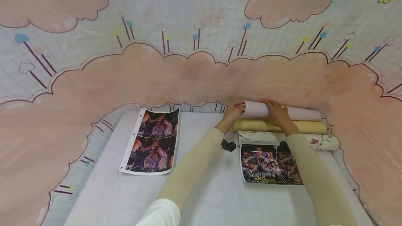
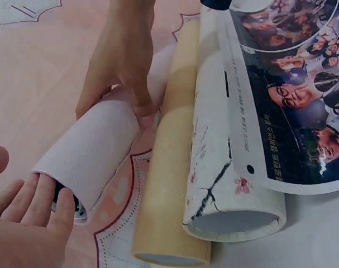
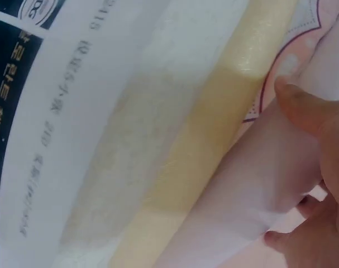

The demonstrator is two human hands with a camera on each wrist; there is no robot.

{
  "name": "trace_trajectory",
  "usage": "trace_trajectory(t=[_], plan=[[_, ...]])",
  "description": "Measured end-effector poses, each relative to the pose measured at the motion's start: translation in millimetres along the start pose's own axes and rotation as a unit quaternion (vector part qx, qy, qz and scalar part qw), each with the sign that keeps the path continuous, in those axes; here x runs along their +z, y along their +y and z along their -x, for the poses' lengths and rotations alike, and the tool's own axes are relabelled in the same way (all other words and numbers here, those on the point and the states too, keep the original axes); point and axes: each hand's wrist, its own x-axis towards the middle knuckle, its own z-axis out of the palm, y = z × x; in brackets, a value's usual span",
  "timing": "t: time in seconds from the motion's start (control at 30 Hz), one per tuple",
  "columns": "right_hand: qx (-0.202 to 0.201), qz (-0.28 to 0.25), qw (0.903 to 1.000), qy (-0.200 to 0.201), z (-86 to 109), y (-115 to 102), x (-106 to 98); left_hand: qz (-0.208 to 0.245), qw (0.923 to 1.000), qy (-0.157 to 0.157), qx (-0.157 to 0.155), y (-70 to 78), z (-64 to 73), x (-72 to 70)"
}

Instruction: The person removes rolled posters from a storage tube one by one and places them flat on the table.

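A pale pink roll (image 1: 303, 114) lies at the back right of the white table, along the wall cloth. My right hand (image 1: 278, 115) grips it around the middle, thumb on the near side and fingers over the far side. At its left end is my left hand (image 1: 233, 112). In the left wrist view, the fingers of that hand (image 2: 32, 209) reach to the rim of the open end, thumb apart from it. Something dark and patterned (image 2: 78, 206) shows inside that opening. Close in front lies a yellow roll (image 1: 251, 125).
In front of the yellow roll lies a white roll with a blossom print (image 1: 326, 142). A dark glossy poster sheet (image 1: 257, 165) spreads toward me from it, partly behind my right sleeve. Another printed sheet (image 1: 154, 142) lies flat at the left. Patterned cloth (image 1: 201, 79) rises behind the table.
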Motion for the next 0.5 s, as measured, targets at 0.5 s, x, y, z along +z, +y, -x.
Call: trace_trajectory(t=[0.5], plan=[[-0.034,0.086,0.9942,0.054,3.5,-12,-8,-0.066,0.9977,0.013,0.007,-12.5,4.1,-12.6]])
